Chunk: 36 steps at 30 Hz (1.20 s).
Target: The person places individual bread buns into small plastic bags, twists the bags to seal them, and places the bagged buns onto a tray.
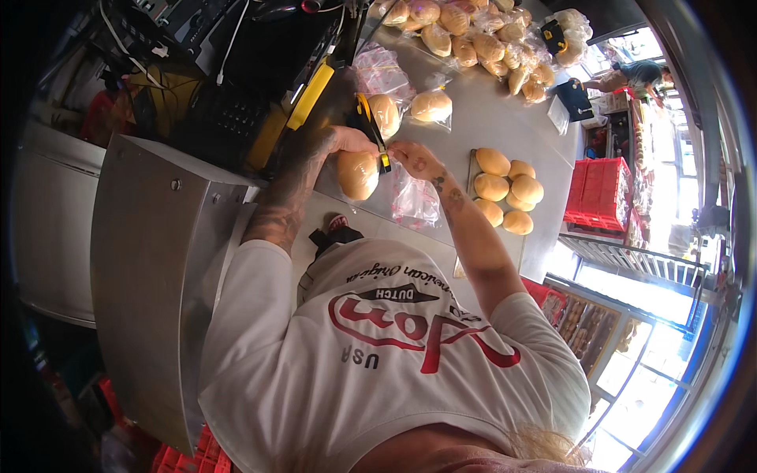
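My left hand (355, 142) grips the upper end of a clear plastic bag with a round bread bun (358, 175) inside, hanging just below the fingers. Beside it stands a black and yellow bag-neck sealer (372, 127). My right hand (414, 156) has its fingers bent at the sealer's near end; what they pinch is hidden. Below my right wrist lie pink-printed plastic bags (416, 201) at the table's edge. Past the sealer, a bagged bun (384, 115) and another bagged bun (432, 106) with a tied neck rest on the steel table (467, 127).
Several unwrapped buns (491, 187) sit to the right. A heap of bagged buns (485, 44) covers the far side, and more printed bags (384, 74) lie nearer. A steel cabinet (159, 266) stands left. Red crates (597, 195) and a person (641, 77) are at the far right.
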Each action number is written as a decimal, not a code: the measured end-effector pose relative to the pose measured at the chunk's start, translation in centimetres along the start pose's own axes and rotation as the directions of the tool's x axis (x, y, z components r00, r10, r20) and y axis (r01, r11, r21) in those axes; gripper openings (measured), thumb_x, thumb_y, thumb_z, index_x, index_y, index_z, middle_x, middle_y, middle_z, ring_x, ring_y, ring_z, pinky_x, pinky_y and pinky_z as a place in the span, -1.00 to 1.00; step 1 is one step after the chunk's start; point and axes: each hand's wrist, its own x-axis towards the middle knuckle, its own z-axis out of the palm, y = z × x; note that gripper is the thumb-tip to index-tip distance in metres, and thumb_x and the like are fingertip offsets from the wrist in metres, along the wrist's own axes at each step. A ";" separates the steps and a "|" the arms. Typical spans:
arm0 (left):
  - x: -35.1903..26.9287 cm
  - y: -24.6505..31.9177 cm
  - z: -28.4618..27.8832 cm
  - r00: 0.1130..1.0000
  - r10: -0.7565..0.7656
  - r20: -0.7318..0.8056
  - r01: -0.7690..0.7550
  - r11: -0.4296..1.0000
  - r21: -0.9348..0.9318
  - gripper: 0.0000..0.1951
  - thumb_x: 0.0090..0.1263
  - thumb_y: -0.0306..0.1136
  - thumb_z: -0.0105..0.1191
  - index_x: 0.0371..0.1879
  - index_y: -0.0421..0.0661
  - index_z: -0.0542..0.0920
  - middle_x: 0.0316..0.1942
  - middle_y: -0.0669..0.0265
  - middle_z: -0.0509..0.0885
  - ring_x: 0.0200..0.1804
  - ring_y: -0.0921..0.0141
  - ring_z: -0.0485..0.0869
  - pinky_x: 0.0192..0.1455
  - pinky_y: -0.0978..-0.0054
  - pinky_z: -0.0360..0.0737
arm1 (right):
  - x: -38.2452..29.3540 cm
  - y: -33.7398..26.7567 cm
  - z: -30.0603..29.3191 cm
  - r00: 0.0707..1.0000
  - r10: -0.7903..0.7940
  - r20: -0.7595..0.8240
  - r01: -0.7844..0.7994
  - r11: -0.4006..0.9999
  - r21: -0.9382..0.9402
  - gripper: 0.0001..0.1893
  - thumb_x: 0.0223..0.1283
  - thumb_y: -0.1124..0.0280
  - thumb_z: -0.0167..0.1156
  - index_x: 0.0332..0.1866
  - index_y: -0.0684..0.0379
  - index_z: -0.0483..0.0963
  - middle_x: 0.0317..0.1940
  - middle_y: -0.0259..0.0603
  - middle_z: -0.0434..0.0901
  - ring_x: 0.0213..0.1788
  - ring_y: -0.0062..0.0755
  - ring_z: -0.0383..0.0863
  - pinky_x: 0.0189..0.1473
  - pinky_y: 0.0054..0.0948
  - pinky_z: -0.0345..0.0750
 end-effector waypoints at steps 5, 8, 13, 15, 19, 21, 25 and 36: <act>4.9 -6.0 -0.2 0.989 0.101 -0.104 -0.046 0.897 0.439 -0.50 0.30 0.03 0.21 0.18 0.09 0.71 0.14 0.27 0.75 0.14 0.27 0.70 0.27 0.31 0.54 | 1.4 1.9 3.1 0.999 0.047 0.024 -0.046 0.998 -0.036 -0.76 0.38 0.30 0.13 0.04 0.04 0.65 -0.10 0.02 0.73 0.00 0.05 0.72 0.02 -0.15 0.61; 7.3 -8.4 2.1 0.914 0.378 -0.146 -0.168 0.682 0.712 -0.62 0.40 -0.03 0.07 0.01 0.04 0.75 0.05 0.17 0.77 0.10 0.13 0.72 0.20 0.21 0.61 | 2.2 2.9 5.0 0.970 0.241 0.030 -0.222 0.930 -0.292 -0.75 0.30 0.28 0.19 0.01 -0.02 0.69 -0.11 0.06 0.74 0.05 0.08 0.71 0.07 -0.09 0.61; 4.0 -11.5 5.8 0.781 0.311 -0.542 -0.222 0.949 0.225 -0.64 0.44 -0.08 0.12 -0.07 -0.10 0.76 -0.19 0.07 0.80 -0.15 0.15 0.79 -0.03 0.24 0.67 | -1.5 0.5 6.3 0.916 0.319 -0.242 -0.312 0.948 0.071 -0.63 0.36 0.19 0.19 0.20 0.06 0.57 -0.05 0.09 0.72 0.05 0.08 0.72 0.09 -0.11 0.61; 0.3 -12.0 7.7 0.762 0.229 -0.606 -0.228 0.970 0.080 -0.65 0.49 -0.10 0.09 -0.09 -0.14 0.74 -0.22 0.16 0.79 -0.17 0.31 0.73 -0.05 0.32 0.63 | -4.4 -1.6 5.2 0.882 0.374 -0.289 -0.276 0.904 0.327 -0.61 0.46 0.13 0.20 0.18 0.18 0.56 -0.06 -0.04 0.73 -0.03 -0.16 0.75 0.03 -0.30 0.62; -6.5 -8.8 11.8 0.702 0.297 -0.648 -0.466 0.879 -0.102 -0.68 0.59 -0.19 0.06 -0.07 -0.22 0.71 -0.23 0.38 0.74 -0.15 0.57 0.62 -0.01 0.50 0.56 | -8.4 -3.6 3.9 0.957 0.289 0.011 -0.227 0.726 0.649 -0.55 0.46 0.08 0.23 0.21 0.23 0.56 -0.07 -0.37 0.69 -0.11 -0.61 0.61 -0.08 -0.49 0.58; -8.8 -4.3 13.2 0.722 0.367 -0.586 -0.504 0.860 -0.082 -0.70 0.60 -0.21 0.06 -0.05 -0.22 0.70 -0.24 0.39 0.74 -0.17 0.58 0.61 0.00 0.52 0.56 | -9.4 -6.1 1.8 0.973 0.222 0.056 -0.182 0.601 0.778 -0.55 0.46 0.08 0.25 0.21 0.22 0.56 -0.08 -0.39 0.68 -0.13 -0.64 0.60 -0.09 -0.49 0.58; -9.4 3.7 16.0 0.655 0.514 -0.554 -0.669 0.735 -0.109 -0.79 0.54 -0.29 0.16 -0.08 -0.19 0.68 -0.24 0.35 0.71 -0.17 0.52 0.63 0.01 0.49 0.57 | -11.3 -6.2 -1.2 0.992 0.112 -0.064 0.034 0.251 0.967 -0.69 0.41 0.23 0.34 0.11 0.17 0.58 -0.13 -0.40 0.68 -0.14 -0.69 0.61 -0.09 -0.52 0.61; -7.2 13.8 26.2 0.092 0.702 -0.706 -0.592 0.608 0.528 -0.82 0.37 -0.41 0.33 -0.07 -0.09 0.74 0.00 0.22 0.59 0.01 0.30 0.63 0.06 0.37 0.62 | -19.7 -4.7 -5.2 0.911 0.257 -0.322 0.360 -0.117 0.925 -0.85 0.43 0.47 0.27 0.03 0.18 0.59 -0.04 -0.29 0.70 0.05 -0.49 0.67 0.15 -0.37 0.66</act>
